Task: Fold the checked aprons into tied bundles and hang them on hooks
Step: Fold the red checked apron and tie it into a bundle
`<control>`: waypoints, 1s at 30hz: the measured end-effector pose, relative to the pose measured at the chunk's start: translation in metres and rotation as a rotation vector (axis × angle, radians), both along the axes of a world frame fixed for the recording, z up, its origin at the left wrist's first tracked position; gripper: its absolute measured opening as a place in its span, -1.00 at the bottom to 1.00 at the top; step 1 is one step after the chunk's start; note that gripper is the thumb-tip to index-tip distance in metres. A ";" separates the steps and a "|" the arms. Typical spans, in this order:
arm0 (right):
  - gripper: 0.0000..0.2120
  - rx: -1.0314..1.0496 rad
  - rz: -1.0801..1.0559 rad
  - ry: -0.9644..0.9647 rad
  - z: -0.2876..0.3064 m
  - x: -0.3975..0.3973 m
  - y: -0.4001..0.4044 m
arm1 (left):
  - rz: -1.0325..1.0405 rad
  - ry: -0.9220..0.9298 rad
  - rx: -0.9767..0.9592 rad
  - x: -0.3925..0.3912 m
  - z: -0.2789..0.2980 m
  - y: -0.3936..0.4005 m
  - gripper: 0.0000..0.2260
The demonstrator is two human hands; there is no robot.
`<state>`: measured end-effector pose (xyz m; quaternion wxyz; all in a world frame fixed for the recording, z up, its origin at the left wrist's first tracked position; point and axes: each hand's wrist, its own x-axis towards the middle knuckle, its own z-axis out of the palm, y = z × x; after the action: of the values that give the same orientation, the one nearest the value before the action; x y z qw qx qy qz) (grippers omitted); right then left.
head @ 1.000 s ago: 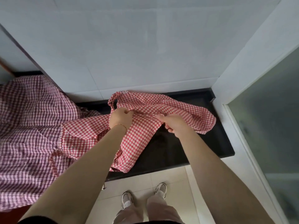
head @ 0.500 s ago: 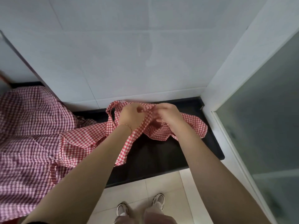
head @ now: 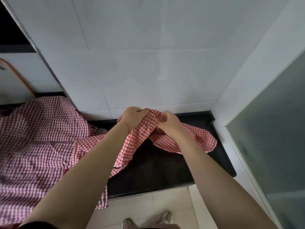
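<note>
A red-and-white checked apron [head: 194, 139] lies bunched on the black counter [head: 165, 172], close to the white tiled wall. My left hand [head: 132, 117] grips a gathered fold of it near the wall. My right hand [head: 168, 123] pinches the cloth right beside the left, the two hands almost touching. A strip of the apron hangs down between my forearms toward the counter's front edge. A darker red checked apron [head: 38, 142] is spread over the counter to the left.
The white tiled wall [head: 148, 63] rises behind the counter. A frosted glass door [head: 272, 138] in a white frame closes off the right side. A white board with an orange rim [head: 18, 80] leans at far left. Pale floor tiles and my shoes [head: 165, 218] lie below.
Both hands have come together over the red apron and lifted it toward the wall. The cloth is more gathered than before, and the view has tilted upward.
</note>
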<state>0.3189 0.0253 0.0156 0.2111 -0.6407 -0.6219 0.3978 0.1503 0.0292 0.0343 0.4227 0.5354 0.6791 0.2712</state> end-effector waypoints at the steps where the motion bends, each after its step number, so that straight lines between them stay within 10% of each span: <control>1: -0.57 0.024 0.028 -0.041 -0.006 -0.002 0.002 | -0.018 -0.038 -0.023 0.001 0.002 -0.001 -0.70; 11: -0.87 0.195 0.009 -0.358 0.004 0.016 -0.004 | -0.030 0.135 -0.002 -0.017 0.009 -0.004 -0.63; 17: -0.89 0.111 -0.013 -0.145 0.028 0.038 0.005 | 0.112 0.415 0.132 -0.008 0.005 -0.005 -0.92; 22: -0.92 0.048 -0.054 -0.057 0.053 0.045 0.009 | -0.084 0.131 0.231 0.026 0.006 -0.015 -0.75; 25: -0.93 0.063 -0.103 -0.001 0.059 0.049 0.012 | -0.267 0.278 0.231 0.046 -0.002 -0.021 -0.58; 30: -0.89 0.042 -0.221 0.086 0.060 0.066 0.019 | -0.065 0.220 0.316 0.055 -0.007 -0.024 -0.83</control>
<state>0.3852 0.0443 0.0759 0.2934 -0.6830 -0.5460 0.3864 0.2057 0.0049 0.0276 0.2650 0.6431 0.6527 0.3003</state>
